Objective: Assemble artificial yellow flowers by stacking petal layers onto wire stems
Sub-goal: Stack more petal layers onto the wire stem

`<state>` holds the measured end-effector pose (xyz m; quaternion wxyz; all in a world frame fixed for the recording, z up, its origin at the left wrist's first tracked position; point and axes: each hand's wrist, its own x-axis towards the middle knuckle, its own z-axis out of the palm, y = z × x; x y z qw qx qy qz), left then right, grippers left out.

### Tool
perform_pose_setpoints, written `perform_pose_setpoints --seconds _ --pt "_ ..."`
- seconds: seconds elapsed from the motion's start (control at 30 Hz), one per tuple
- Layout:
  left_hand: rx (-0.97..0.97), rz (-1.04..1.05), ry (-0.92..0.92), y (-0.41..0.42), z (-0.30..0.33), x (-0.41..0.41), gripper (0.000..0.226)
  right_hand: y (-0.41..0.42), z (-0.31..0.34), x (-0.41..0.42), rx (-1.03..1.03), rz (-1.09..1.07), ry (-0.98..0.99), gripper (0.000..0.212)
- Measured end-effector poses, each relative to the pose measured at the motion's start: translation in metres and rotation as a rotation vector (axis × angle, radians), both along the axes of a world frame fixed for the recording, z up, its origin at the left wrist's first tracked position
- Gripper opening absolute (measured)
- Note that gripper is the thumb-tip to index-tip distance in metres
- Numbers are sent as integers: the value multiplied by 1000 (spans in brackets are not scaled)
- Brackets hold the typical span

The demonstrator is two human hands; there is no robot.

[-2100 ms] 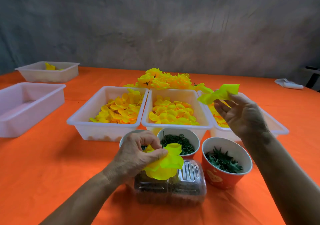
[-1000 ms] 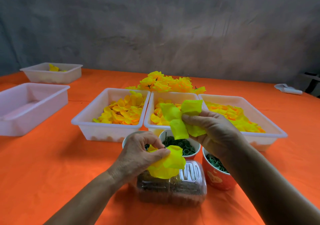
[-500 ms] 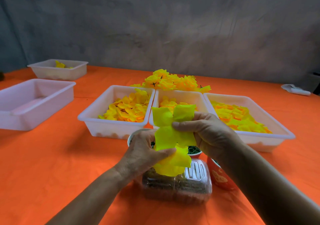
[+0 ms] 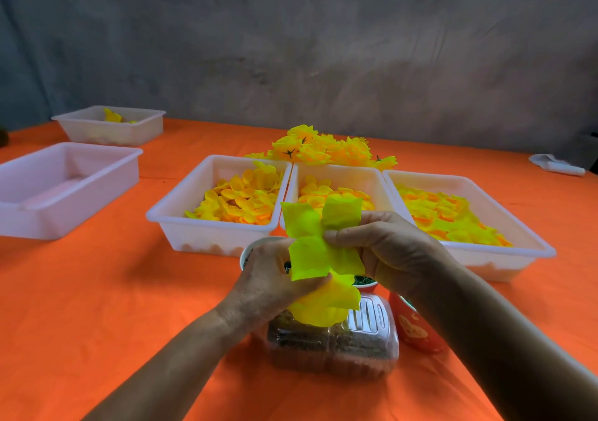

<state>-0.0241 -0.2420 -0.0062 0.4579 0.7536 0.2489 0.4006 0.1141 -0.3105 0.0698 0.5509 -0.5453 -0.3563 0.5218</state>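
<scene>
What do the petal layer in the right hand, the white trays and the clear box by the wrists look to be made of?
Petal layer: thin matte fabric, probably synthetic; it creases softly and light glows through it.
White trays: smooth, semi-translucent moulded plastic; contents show faintly through the wall.
Clear box: thin glossy plastic, with ribbed moulding and highlights on the lid.

An orange-covered table (image 4: 97, 307) fills the lower frame. At centre, three white plastic trays (image 4: 168, 220) of yellow petals stand side by side, a heap of finished yellow flowers (image 4: 323, 150) behind them. Two more white trays (image 4: 58, 174) sit at upper left. Near the bottom centre lie a clear plastic box (image 4: 356, 346) and red paper cups (image 4: 414, 330).
</scene>
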Motion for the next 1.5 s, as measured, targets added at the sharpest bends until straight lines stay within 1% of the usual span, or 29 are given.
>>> perform_pose_setpoints --seconds 0.1,0.2,0.3,0.4,0.47,0.5,0.63,0.67,0.73,0.77,0.8,0.87,0.9,0.93,1.03,1.1,1.2,1.33,1.43,1.5 --pt "-14 -4 -19 0 -1 2 33 -1 1 1 7 18 17 28" --pt "-60 -3 -33 2 -4 3 37 -1 0 3 12 22 11 24" --pt "-42 4 -22 1 -2 2 37 -1 -1 2 27 17 -5 20" --pt "-11 -12 -2 2 0 -2 25 0 -1 2 41 17 -10 20" --pt "0 -41 -29 1 5 -6 11 0 -2 2 49 23 -12 20" --pt "-14 -54 -60 0 9 -8 12 0 -2 2 52 26 -12 20" --pt "-242 -97 -263 1 24 -15 31 1 -3 3 64 26 12 20" --pt "-290 -93 -295 0 28 -15 32 1 -3 4 68 28 16 20" --pt "-312 -42 -324 -1 34 -15 28 2 -3 4 72 34 18 20" --pt "-295 4 -315 -3 37 -14 25 2 -3 4 71 36 16 20" --pt "-269 40 -286 -6 39 -13 27 1 -3 4 71 38 10 20" --pt "-233 68 -206 -12 40 -9 42 1 -4 5 70 40 -7 21" --pt "-242 68 -187 -15 41 -6 46 1 -4 5 69 39 -16 22" --pt "-265 61 -182 -18 42 -5 45 1 -4 5 67 37 -20 23" --pt "-360 35 -215 -18 46 -2 15 1 -4 4 61 34 -14 30" --pt "-397 37 -219 -18 47 0 6 1 -5 4 66 42 2 25" --pt "-443 48 -218 -18 47 1 7 1 -6 6 65 47 31 19" --pt "-527 39 -193 -13 45 2 13 1 -7 4 31 65 45 24" --pt "-547 47 -151 -10 43 2 10 1 -8 4 -6 76 75 13" --pt "-564 47 -145 -9 44 3 9 1 -8 5 -33 83 107 12"
